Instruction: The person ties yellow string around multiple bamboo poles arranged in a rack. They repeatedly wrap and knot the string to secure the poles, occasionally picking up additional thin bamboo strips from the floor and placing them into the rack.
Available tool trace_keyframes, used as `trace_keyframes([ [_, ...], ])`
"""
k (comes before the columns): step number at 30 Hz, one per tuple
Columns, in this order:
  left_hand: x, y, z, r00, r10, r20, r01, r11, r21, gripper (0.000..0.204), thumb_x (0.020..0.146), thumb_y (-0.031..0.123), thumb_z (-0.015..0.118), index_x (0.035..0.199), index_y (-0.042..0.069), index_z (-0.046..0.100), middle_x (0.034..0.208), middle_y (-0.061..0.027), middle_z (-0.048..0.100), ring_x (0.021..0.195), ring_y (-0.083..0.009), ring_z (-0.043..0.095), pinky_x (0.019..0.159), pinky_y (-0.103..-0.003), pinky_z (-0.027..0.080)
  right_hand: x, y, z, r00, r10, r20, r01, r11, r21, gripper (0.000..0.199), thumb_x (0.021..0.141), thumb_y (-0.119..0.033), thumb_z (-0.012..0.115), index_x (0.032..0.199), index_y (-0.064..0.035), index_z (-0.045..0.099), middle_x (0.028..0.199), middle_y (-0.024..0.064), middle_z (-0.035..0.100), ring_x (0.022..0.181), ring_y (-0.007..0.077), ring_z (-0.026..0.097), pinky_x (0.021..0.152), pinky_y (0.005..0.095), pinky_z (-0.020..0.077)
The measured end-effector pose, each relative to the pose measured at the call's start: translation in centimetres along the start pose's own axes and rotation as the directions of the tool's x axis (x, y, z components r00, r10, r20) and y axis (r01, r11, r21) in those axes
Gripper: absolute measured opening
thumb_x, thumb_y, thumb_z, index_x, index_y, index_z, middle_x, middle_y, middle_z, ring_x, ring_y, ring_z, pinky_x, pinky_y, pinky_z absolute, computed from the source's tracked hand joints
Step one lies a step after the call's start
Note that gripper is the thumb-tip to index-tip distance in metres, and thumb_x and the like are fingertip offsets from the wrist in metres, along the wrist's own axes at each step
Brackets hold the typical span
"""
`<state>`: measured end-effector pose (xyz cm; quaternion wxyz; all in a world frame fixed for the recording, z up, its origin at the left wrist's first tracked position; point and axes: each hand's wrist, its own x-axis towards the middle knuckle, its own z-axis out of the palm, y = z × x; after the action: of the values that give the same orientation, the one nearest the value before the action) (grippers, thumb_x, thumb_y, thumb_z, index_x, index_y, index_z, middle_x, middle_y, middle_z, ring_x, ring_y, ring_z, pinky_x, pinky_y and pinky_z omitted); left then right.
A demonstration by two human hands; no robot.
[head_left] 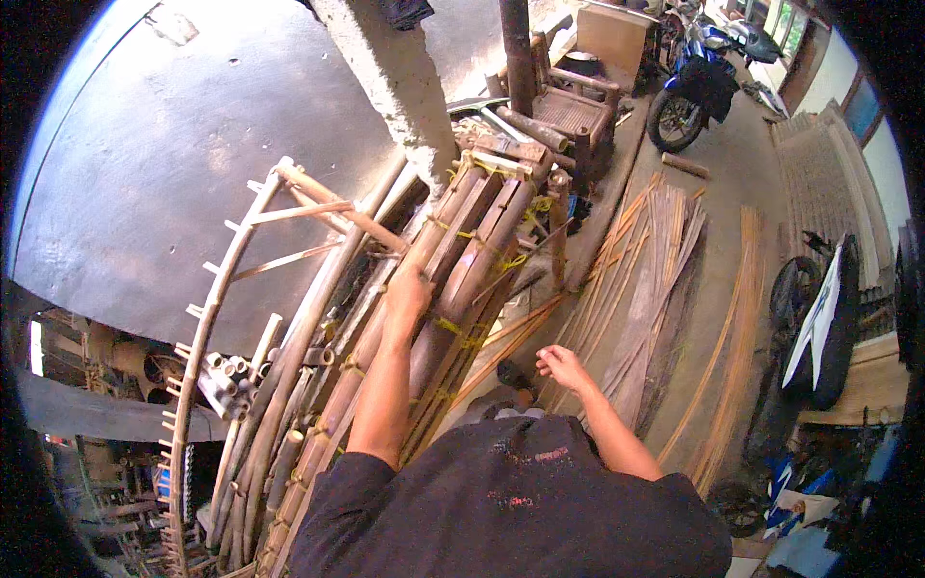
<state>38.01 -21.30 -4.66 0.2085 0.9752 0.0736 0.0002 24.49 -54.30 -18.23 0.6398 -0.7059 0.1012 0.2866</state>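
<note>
A long bamboo frame of side-by-side poles (482, 236), bound with yellow cord (472, 334), runs from the lower left up to the pillar. My left hand (409, 292) is closed over a bamboo pole (438, 231) at its left side; the fingertips are partly hidden. My right hand (564, 368) hangs in the air to the right of the frame, with its fingers curled together. Whatever it may hold is too small to make out. Beyond it, split bamboo strips (647, 279) lie on the floor.
A bamboo ladder-like rack (217, 308) and cut bamboo tubes (226, 380) stand at the left. A concrete pillar (395, 87) rises ahead, beside a bamboo chair (573, 106). One motorcycle (689, 91) is parked at the far right; another's wheel (795, 294) is nearer.
</note>
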Motion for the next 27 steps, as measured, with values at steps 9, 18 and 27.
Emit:
trace_keyframes([
  [9,4.9,1.2,2.1,0.994,0.022,-0.108,-0.033,0.994,-0.107,0.023,0.089,0.02,0.055,0.095,0.0,0.066,0.092,-0.0273,0.065,0.09,-0.0446,0.062,0.08,-0.051,0.047,8.7,-6.1,-2.1,0.987,-0.015,0.158,0.032,0.994,-0.103,0.03,0.097,-0.029,0.054,0.106,-0.0008,0.06,0.09,0.0069,0.067,0.073,0.0136,0.061,0.067,0.0298,0.0503],
  [18,4.4,3.5,0.4,0.996,-0.072,0.052,0.079,0.986,-0.145,0.019,0.086,0.018,0.06,0.096,0.003,0.067,0.093,-0.0234,0.066,0.091,-0.0406,0.063,0.081,-0.048,0.049,16.7,-17.2,-0.3,0.905,-0.131,0.404,0.177,0.981,-0.079,0.031,0.099,-0.027,0.052,0.108,0.0011,0.061,0.094,0.0082,0.066,0.079,0.0145,0.063,0.073,0.0298,0.0514],
  [27,5.7,5.0,0.7,0.986,-0.159,0.053,0.164,0.982,-0.097,0.02,0.086,0.019,0.061,0.097,0.003,0.066,0.093,-0.0193,0.066,0.093,-0.0379,0.062,0.081,-0.045,0.048,17.6,-19.3,-2.7,0.769,0.094,0.632,-0.024,0.993,-0.119,0.033,0.1,-0.031,0.047,0.111,-0.0042,0.063,0.098,0.0043,0.066,0.082,0.012,0.06,0.075,0.0279,0.0488],
])
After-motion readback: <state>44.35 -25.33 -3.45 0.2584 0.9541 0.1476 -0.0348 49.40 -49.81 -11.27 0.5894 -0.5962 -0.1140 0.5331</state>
